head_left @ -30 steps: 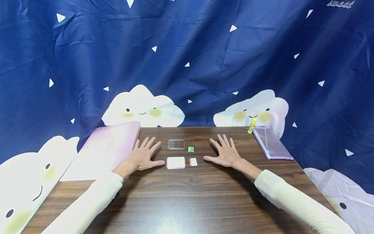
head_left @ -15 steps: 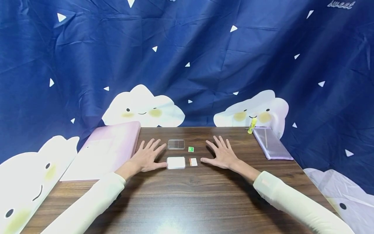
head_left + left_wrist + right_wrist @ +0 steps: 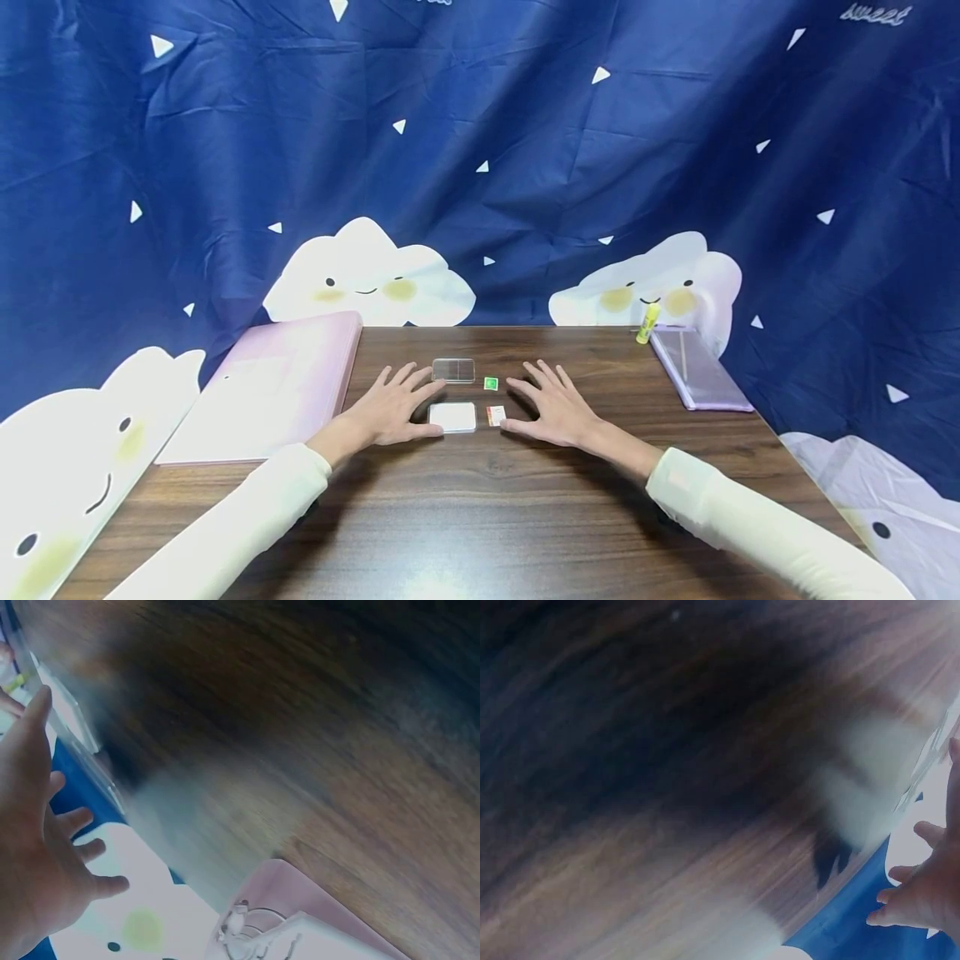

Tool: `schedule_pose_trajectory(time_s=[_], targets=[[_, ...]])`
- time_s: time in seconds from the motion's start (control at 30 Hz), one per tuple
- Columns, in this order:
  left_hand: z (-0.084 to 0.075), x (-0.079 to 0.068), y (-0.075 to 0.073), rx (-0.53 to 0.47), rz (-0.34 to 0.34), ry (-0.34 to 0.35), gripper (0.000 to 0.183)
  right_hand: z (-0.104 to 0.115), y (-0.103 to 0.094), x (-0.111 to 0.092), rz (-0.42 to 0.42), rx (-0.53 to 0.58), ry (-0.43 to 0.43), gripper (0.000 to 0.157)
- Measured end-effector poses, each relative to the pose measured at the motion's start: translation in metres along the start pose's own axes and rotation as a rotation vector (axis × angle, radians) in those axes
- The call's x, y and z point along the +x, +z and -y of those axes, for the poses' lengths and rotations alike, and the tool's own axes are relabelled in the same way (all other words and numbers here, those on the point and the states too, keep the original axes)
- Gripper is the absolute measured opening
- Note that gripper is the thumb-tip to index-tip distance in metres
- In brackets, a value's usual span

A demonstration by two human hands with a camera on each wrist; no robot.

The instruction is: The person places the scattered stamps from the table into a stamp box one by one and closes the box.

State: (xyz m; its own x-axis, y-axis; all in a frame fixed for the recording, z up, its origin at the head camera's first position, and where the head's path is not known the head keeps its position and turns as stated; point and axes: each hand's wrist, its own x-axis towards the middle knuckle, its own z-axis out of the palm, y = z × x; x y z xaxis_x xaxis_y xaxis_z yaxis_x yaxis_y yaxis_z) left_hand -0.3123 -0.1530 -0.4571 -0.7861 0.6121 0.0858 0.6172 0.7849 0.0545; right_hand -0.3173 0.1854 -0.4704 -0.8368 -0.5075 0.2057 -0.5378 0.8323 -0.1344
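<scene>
Over the wood-grain tabletop (image 3: pixel 480 517), holding left hand (image 3: pixel 392 413) and right hand (image 3: pixel 558 414) splayed, gripping nothing, with white clear-edged rectangular panel (image 3: pixel 454 417), transparent rectangular plate (image 3: pixel 454 370), green-and-white square (image 3: pixel 491 383) and red-and-white card (image 3: pixel 495 413) between them.

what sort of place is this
Probably an indoor desk or craft corner: a wood-grain table in front of a dark blue cloud-print curtain, with a yellow tube, perhaps glue, at its far right corner.
</scene>
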Motion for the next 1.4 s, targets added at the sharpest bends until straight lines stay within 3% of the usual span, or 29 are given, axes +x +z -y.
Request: schedule_pose_trajectory(time_s=[0.13,0.37,0.8,1.0,1.4], targets=[[-0.003,0.001,-0.002,-0.022,0.016,0.008,0.085,0.006,0.000,0.000,-0.018,0.020,-0.039,0.079],[-0.005,0.002,-0.002,-0.055,-0.012,0.053,0.078,0.012,0.001,0.001,-0.037,0.044,-0.094,0.068],[-0.008,0.005,0.001,-0.104,-0.026,0.095,0.066,0.017,0.008,0.007,-0.036,0.061,-0.113,0.058],[-0.008,0.005,0.002,-0.137,-0.026,0.083,0.058,0.018,0.010,0.011,-0.058,0.058,-0.101,0.049],[-0.002,0.009,0.010,-0.278,-0.026,0.013,0.055,0.021,0.010,0.014,-0.017,0.111,-0.089,0.039]])
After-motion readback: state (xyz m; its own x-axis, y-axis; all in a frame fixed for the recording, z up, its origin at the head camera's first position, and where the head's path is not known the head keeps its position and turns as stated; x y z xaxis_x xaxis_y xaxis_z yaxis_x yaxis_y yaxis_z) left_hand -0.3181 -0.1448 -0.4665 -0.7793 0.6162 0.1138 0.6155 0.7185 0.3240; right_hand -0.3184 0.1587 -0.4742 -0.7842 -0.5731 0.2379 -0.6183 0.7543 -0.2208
